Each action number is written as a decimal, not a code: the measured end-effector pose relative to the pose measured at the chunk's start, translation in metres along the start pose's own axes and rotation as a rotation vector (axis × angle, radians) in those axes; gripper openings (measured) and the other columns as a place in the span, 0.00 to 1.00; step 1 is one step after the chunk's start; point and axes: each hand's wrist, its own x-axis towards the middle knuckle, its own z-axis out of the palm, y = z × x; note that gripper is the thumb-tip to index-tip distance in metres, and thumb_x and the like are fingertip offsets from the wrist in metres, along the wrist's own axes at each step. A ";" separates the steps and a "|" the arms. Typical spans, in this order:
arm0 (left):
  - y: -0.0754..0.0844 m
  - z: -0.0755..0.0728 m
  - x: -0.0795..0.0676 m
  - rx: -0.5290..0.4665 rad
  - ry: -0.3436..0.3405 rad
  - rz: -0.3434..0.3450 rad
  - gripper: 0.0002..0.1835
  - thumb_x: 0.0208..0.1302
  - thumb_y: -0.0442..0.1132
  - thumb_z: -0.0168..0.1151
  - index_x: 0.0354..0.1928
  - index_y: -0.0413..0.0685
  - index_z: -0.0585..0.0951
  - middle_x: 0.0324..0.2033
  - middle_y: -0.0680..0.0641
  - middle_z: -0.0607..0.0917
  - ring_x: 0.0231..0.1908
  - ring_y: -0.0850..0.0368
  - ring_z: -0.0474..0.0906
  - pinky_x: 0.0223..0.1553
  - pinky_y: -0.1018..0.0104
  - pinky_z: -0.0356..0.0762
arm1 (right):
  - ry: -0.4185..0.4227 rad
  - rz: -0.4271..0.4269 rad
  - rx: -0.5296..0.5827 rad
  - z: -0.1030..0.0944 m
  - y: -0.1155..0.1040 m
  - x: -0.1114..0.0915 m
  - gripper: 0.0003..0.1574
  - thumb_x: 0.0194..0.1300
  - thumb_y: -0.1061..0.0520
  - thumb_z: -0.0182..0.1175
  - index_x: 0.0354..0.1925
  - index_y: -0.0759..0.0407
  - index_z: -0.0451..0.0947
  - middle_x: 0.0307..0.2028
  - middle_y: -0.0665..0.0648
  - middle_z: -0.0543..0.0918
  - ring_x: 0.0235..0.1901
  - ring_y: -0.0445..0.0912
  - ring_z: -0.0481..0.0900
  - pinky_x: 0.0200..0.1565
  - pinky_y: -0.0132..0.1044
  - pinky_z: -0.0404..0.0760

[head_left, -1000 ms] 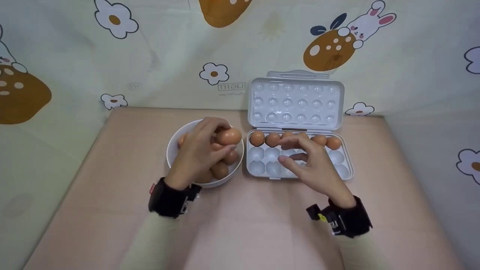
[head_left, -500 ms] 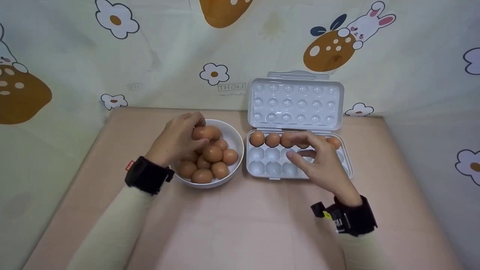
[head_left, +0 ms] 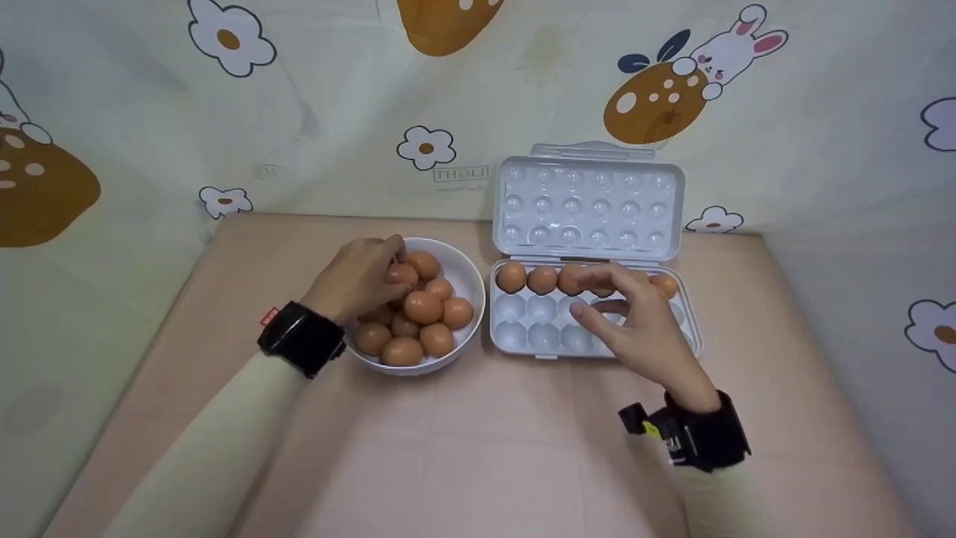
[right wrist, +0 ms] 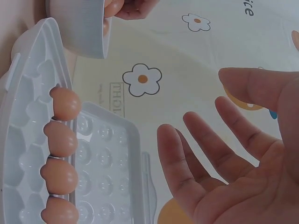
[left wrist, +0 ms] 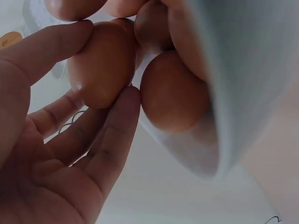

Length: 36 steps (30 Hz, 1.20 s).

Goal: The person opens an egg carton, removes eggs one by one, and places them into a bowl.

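At the back left of a white bowl [head_left: 469, 282], my left hand [head_left: 357, 278] pinches a brown egg [head_left: 402, 274] between thumb and fingers. In the left wrist view the thumb lies on one side of this egg [left wrist: 102, 65] and fingertips touch the other. Several more brown eggs [head_left: 423, 306] are heaped in the bowl. My right hand [head_left: 644, 325] hovers over a white egg box [head_left: 544, 338], fingers spread and slightly bent, holding nothing. Brown eggs [head_left: 511, 277] fill the visible part of the box's back row; the hand hides some of it.
The egg box's dimpled lid [head_left: 590, 205] stands raised at the back, near the patterned wall cloth [head_left: 336, 112]. Bowl and box sit side by side with a narrow gap on the pinkish tabletop [head_left: 478, 441]. Visible cups in the front rows hold no eggs.
My left hand has moved left across the bowl, then slightly lower, uncovering the heaped eggs. My right hand has shifted a little to the right over the box and then stayed still.
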 end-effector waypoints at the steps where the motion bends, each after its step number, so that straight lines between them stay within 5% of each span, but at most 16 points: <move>1: 0.000 0.001 0.000 0.002 -0.002 0.003 0.13 0.69 0.37 0.72 0.50 0.41 0.80 0.40 0.42 0.84 0.41 0.47 0.78 0.44 0.54 0.81 | -0.001 -0.002 -0.002 0.000 0.000 0.000 0.20 0.68 0.65 0.72 0.57 0.57 0.84 0.56 0.51 0.88 0.55 0.51 0.86 0.50 0.33 0.87; 36: 0.008 0.000 -0.013 -0.140 -0.090 -0.026 0.08 0.73 0.32 0.62 0.51 0.46 0.84 0.42 0.43 0.84 0.45 0.46 0.79 0.50 0.53 0.78 | -0.035 -0.028 0.014 0.001 0.003 0.000 0.18 0.68 0.67 0.71 0.54 0.56 0.86 0.55 0.50 0.88 0.53 0.47 0.85 0.50 0.36 0.88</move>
